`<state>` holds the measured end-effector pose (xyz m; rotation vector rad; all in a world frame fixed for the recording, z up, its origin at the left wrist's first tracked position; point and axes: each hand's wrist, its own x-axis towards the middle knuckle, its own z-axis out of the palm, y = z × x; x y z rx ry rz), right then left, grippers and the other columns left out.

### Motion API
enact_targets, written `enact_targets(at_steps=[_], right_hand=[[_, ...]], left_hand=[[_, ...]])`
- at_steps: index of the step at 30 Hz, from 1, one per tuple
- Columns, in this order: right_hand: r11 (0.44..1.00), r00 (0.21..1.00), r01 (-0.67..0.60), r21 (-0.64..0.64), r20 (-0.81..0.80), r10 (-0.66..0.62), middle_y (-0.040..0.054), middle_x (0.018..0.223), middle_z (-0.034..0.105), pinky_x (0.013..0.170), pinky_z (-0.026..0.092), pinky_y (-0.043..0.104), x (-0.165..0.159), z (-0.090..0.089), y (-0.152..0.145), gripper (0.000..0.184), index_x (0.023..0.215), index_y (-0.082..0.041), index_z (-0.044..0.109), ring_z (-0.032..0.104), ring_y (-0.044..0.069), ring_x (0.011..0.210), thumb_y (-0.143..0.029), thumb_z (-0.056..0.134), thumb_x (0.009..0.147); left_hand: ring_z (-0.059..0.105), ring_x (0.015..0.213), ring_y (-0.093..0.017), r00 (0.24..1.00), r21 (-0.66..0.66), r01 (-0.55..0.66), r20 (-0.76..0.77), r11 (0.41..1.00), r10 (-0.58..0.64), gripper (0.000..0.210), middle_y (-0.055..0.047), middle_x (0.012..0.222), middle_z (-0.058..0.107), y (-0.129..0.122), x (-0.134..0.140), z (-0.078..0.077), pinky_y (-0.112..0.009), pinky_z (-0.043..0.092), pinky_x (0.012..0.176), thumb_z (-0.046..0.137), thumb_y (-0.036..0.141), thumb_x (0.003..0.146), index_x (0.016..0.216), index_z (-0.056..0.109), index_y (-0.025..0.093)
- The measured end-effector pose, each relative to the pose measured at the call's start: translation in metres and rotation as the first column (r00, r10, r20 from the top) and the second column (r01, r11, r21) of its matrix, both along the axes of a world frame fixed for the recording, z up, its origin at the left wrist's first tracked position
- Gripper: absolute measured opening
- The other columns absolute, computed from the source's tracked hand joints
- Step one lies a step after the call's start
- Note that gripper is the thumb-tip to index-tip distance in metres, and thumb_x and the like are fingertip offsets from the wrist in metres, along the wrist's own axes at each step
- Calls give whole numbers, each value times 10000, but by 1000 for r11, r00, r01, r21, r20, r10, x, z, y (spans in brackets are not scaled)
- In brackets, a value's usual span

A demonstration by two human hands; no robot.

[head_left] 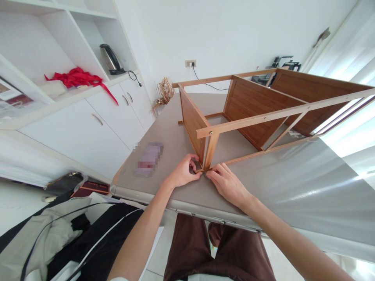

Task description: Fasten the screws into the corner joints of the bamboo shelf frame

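A wooden shelf rack [252, 121] lies on its side on the grey table [175, 136]. My left hand [187, 171] curls its thumb and fingers around the lower front corner of the rack, at the end of the bottom rail. Just to the right, my right hand [227, 181] is closed in a pinch beside the same corner joint. A tiny dark piece [204, 175] shows between the two hands at the joint, too small to name. At the upper corner, a screw head [211, 133] sits in the raised rail.
A blurred-out flat item [149, 158] lies on the table to the left. White cabinets hold an electric kettle [111, 59] and red ribbon [77, 78]. Dried plants [164, 91] stand behind the table's far left corner. Clothes [58, 230] are piled at lower left.
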<state>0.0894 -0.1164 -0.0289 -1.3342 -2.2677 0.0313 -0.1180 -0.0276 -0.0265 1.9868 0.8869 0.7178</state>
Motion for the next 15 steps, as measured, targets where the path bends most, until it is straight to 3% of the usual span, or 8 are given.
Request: enact_targets(at_steps=[15], right_hand=[[999,1000,21,39,5,-21,81,987,564,842,478,352,-1,-5,-3,203,1006,-223,631,499,216,942,-141,446,982]], left_hand=[[566,644,-141,994,71,-86,-56,994,90,519,59,703,545,-3,7,-4,-267,442,636,743,217,657,1109,487,206]])
